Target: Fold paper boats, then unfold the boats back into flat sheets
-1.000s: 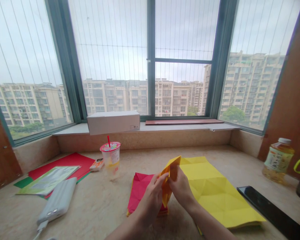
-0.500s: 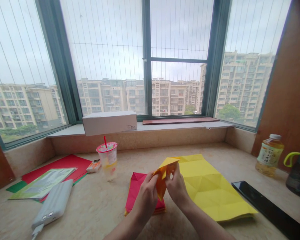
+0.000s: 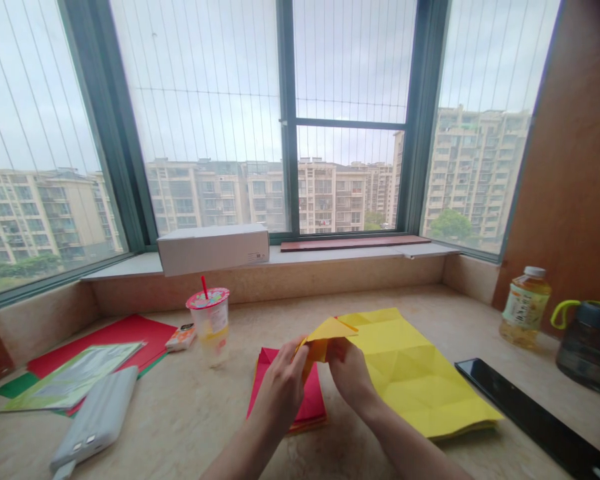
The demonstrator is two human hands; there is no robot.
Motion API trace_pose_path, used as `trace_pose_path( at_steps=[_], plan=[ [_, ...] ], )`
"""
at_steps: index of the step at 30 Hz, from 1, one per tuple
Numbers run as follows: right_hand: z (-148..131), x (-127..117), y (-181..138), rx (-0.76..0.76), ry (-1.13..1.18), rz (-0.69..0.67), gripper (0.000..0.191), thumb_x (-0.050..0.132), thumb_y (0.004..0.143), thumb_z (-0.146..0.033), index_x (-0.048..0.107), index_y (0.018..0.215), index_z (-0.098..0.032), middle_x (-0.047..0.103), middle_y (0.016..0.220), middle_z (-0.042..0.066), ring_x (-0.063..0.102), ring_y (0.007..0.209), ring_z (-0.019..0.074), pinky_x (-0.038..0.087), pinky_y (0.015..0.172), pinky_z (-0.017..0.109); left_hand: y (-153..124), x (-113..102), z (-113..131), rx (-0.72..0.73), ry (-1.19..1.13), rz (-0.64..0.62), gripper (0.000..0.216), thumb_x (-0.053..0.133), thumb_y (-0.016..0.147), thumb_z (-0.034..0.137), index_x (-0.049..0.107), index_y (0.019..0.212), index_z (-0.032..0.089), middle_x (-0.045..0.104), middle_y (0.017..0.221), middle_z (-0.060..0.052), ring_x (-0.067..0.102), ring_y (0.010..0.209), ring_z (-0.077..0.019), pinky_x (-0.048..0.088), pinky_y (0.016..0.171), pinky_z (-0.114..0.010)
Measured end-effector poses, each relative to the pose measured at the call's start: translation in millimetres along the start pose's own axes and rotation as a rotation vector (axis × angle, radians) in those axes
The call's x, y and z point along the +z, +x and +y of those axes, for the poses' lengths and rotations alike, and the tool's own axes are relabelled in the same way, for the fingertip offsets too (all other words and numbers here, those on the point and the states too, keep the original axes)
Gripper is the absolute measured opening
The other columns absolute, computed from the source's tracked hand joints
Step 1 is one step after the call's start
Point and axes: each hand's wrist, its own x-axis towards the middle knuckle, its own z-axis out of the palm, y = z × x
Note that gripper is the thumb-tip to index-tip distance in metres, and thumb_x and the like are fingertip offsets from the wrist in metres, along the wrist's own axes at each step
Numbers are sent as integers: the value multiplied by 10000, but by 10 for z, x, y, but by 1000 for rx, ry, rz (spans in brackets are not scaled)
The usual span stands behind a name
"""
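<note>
Both my hands hold a folded piece of orange-yellow paper (image 3: 325,337) just above the counter. My left hand (image 3: 280,390) pinches its left side, fingers closed on it. On its right side my right hand (image 3: 350,373) is closed on the paper as well. Under the hands lies a small stack of red folded paper (image 3: 310,407). A large creased yellow sheet (image 3: 415,373) is spread flat to the right of my hands.
A plastic cup with a red straw (image 3: 211,325) stands left of centre, a small orange packet (image 3: 181,338) beside it. Red and green sheets (image 3: 130,333), a power bank (image 3: 96,423), a phone (image 3: 530,415), a tea bottle (image 3: 525,307), a dark jug (image 3: 587,343), a white box (image 3: 213,247) on the sill.
The folded paper has tipped from upright to a flatter, lower pose between my hands. The view has shifted slightly to the right.
</note>
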Motion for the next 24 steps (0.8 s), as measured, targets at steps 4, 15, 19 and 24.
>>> trace_pose_path(
  at_steps=[4, 15, 19, 24],
  plan=[
    [43, 38, -5, -22, 16, -12, 221, 518, 809, -216, 728, 873, -193, 764, 807, 70, 723, 731, 224, 554, 665, 296, 13, 31, -104, -161, -115, 9, 399, 370, 844, -49, 582, 1094, 178, 663, 1088, -80, 649, 989, -180, 564, 846, -323],
    [-33, 40, -55, -102, -31, -54, 166, 539, 805, -224, 695, 860, -217, 743, 779, 36, 694, 696, 217, 496, 626, 299, 10, 53, -148, -229, -116, 37, 311, 414, 898, 42, 567, 1134, 176, 664, 1037, -83, 668, 927, -190, 558, 801, -318],
    [-10, 7, -58, -61, -219, -27, 164, 540, 804, -222, 702, 777, -224, 731, 699, 50, 678, 614, 219, 385, 532, 270, 2, 15, -86, -99, -126, -65, 340, 447, 913, 69, 556, 1204, 207, 644, 1116, -76, 651, 992, -184, 555, 861, -319],
    [-27, -87, -35, -37, -388, 76, 253, 489, 881, -305, 652, 709, -217, 705, 638, 80, 656, 569, 229, 300, 502, 278, 10, -23, -7, 13, -165, -107, 402, 434, 909, 52, 551, 1250, 231, 631, 1192, -74, 638, 1053, -175, 546, 911, -304]
  ],
)
